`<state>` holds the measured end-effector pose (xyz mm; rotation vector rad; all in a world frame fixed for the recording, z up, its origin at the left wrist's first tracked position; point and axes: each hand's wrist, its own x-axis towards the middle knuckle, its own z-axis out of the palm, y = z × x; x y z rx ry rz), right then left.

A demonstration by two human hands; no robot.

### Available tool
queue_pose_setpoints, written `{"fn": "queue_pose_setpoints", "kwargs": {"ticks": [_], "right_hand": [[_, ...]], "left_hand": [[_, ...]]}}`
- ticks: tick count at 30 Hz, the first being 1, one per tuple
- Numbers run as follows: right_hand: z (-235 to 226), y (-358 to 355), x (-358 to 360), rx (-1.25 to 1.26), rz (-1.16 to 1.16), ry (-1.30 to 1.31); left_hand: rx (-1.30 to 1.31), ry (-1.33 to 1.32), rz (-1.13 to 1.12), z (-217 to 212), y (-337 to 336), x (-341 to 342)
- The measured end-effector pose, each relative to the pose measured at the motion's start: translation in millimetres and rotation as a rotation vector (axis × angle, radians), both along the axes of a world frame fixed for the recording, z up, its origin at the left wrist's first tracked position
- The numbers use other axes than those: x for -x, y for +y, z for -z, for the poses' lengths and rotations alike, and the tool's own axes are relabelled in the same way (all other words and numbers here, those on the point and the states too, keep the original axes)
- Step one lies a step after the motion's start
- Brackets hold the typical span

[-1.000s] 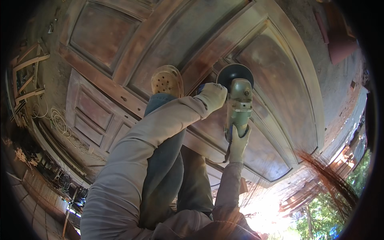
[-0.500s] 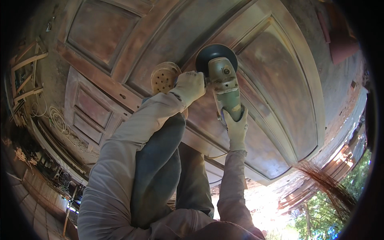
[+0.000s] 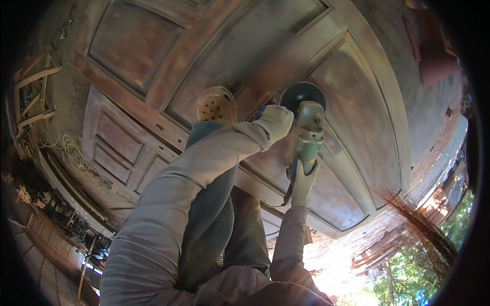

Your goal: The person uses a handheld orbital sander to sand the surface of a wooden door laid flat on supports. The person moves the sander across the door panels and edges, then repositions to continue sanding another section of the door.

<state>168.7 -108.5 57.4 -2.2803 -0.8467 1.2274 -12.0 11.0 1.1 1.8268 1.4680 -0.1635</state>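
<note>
A dusty green angle grinder (image 3: 308, 135) with a round black disc (image 3: 300, 94) lies over the panelled wooden door (image 3: 360, 86) in front of me. My gloved left hand (image 3: 275, 122) is closed at the grinder's head, where its side handle sits; the handle itself is hidden by the fingers. Around the rear of the green body my gloved right hand (image 3: 304, 184) is wrapped, and a cord trails from beside it. The disc is at the frame strip between two panels; whether it touches the wood I cannot tell. A blurred patch covers part of the door beyond it.
My foot in a perforated clog (image 3: 216, 105) rests on the door. Another panelled door (image 3: 120, 133) lies to the left, near a coiled pale cable (image 3: 75, 153) and a wooden frame (image 3: 37, 97). Dark red bristles (image 3: 423, 232) stick in at the lower right. Trees stand beyond.
Both hands have moved the grinder to the right and nearer to me, keeping their grips. My left arm reaches further across. A blurred patch now covers part of the door.
</note>
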Motion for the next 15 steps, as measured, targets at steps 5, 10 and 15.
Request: {"fn": "queue_pose_setpoints", "kwargs": {"ticks": [5, 10, 15], "right_hand": [[-9.4, 11.9, -0.4, 0.028, 0.006, 0.03], [5.6, 66.8, 1.6, 0.002, -0.39, -0.041], [17.8, 136.5, -2.9, -0.06, -0.456, -0.127]], "left_hand": [[-0.038, -0.059, -0.046, 3.2, -10.7, 5.1], [-0.006, 0.021, -0.256, 8.3, -14.8, 47.9], [-0.066, -0.034, -0.366, 16.5, 50.5, 53.7]]}}
